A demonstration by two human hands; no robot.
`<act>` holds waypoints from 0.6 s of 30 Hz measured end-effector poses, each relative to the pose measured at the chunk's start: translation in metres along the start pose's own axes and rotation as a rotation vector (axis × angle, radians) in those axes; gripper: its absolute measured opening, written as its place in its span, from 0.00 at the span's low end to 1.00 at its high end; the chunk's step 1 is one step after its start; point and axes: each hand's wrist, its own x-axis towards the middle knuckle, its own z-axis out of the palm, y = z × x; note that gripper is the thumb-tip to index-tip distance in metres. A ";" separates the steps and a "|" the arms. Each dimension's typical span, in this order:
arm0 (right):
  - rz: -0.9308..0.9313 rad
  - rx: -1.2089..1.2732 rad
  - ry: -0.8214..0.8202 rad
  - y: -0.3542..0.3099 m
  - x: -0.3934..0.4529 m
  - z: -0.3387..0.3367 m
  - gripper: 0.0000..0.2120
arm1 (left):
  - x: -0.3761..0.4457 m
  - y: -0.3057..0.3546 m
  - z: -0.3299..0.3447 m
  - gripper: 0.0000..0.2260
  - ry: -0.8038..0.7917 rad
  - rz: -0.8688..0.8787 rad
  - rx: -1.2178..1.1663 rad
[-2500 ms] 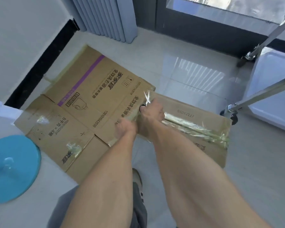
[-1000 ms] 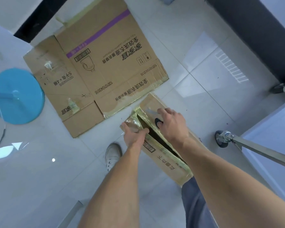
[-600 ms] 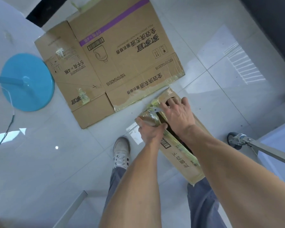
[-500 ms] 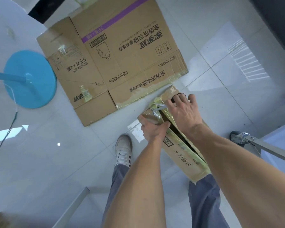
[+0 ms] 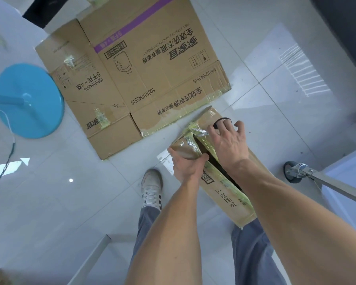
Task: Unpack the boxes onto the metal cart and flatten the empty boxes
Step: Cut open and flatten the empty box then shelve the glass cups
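Note:
I hold a taped brown cardboard box (image 5: 224, 190) in front of my legs, its top seam split into a dark slit. My left hand (image 5: 186, 166) grips the near-left flap at the corner. My right hand (image 5: 228, 145) lies over the far end of the seam and holds scissors (image 5: 201, 131); their black handle loop shows past my fingers and the blade points left at the tape. A flattened box (image 5: 152, 64) with a purple stripe lies on the floor beyond. The metal cart (image 5: 335, 185) shows a caster and a bar at the right.
A blue round stand base (image 5: 31, 101) with a thin cable sits on the tiled floor at the left. My white shoe (image 5: 151, 188) stands beside the held box. A dark wall runs along the upper right. A pale rail crosses the bottom left.
My right hand slid with the scissors along the seam to the box's far end and the slit has opened. My left hand has kept its grip on the flap.

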 end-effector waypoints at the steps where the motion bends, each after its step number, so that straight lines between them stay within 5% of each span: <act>1: -0.013 -0.013 -0.014 -0.002 0.005 -0.003 0.25 | 0.000 0.001 0.000 0.56 0.008 0.008 0.013; 18: -0.010 -0.027 -0.130 -0.031 0.024 -0.001 0.11 | -0.002 -0.003 -0.006 0.54 -0.030 0.155 0.192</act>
